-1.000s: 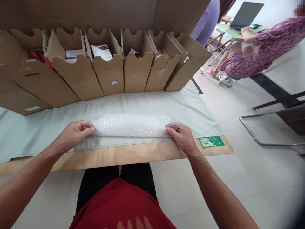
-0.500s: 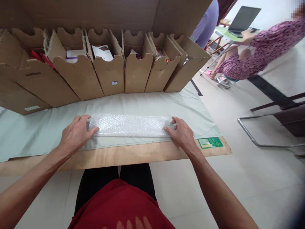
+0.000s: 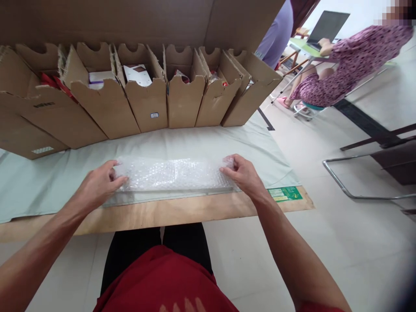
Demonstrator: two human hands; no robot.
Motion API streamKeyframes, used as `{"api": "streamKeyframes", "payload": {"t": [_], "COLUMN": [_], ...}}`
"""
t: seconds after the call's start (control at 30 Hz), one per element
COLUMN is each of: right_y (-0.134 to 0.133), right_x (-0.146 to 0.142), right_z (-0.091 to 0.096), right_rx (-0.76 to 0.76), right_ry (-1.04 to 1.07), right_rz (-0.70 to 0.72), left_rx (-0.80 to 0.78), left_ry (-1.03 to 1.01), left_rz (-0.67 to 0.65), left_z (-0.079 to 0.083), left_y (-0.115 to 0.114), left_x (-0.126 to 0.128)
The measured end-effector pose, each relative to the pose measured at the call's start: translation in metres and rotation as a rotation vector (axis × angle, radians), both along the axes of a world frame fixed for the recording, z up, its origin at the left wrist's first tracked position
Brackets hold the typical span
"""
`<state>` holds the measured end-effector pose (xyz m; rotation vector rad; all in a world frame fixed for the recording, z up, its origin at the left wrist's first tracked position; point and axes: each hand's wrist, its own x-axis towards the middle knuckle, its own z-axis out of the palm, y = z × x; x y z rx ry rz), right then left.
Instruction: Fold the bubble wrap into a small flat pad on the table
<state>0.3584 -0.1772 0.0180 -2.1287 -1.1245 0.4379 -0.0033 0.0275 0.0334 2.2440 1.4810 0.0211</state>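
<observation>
A long strip of clear bubble wrap [image 3: 172, 174] stretches sideways between my hands, near the front of the cloth-covered table. My left hand [image 3: 102, 182] pinches its left end between thumb and fingers. At the other end, my right hand [image 3: 241, 174] has thumb and bent fingers closed on the right edge. The wrap looks layered, with a crosswise fold or edge near its middle. Whether anything lies inside it, I cannot tell.
Several open cardboard bins [image 3: 149, 102] holding small packages stand in a row behind the wrap. Pale cloth [image 3: 195, 141] covers the wooden table [image 3: 182, 211]. A green label [image 3: 285, 194] is at the front right corner. Beyond, a seated person [image 3: 354, 65] uses a laptop [image 3: 329, 28].
The right fingers have closed further on the wrap's end, and the left hand has shifted slightly left and down. A crosswise fold now shows in the wrap. The view has shifted slightly.
</observation>
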Motion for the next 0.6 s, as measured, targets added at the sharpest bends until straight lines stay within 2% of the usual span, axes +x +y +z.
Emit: {"api": "streamKeyframes", "payload": {"t": [0.07,0.13,0.27,0.37,0.47,0.6], "right_y": [0.0,0.005,0.019,0.023,0.023,0.022], "right_x": [-0.003,-0.007,-0.016,-0.02,-0.022,-0.023], "right_z": [0.0,-0.004,-0.018,-0.024,-0.021,-0.016], "right_rx": [0.103,0.111,-0.052,-0.111,-0.152,-0.219], "right_ry": [0.035,0.053,-0.045,-0.135,-0.156,-0.188], "right_rz": [0.008,0.022,0.006,-0.004,0.005,0.003], "left_rx": [0.023,0.047,0.065,0.299,0.51,0.495], "left_ry": [-0.067,-0.086,0.012,0.027,-0.107,-0.186], "left_rz": [0.039,0.072,0.045,0.014,-0.216,-0.66], "left_z": [0.001,-0.001,-0.007,-0.006,-0.01,-0.033], "left_y": [0.0,0.003,0.008,-0.007,-0.037,-0.074], "left_x": [-0.013,-0.022,-0.028,-0.017,0.008,0.045]}}
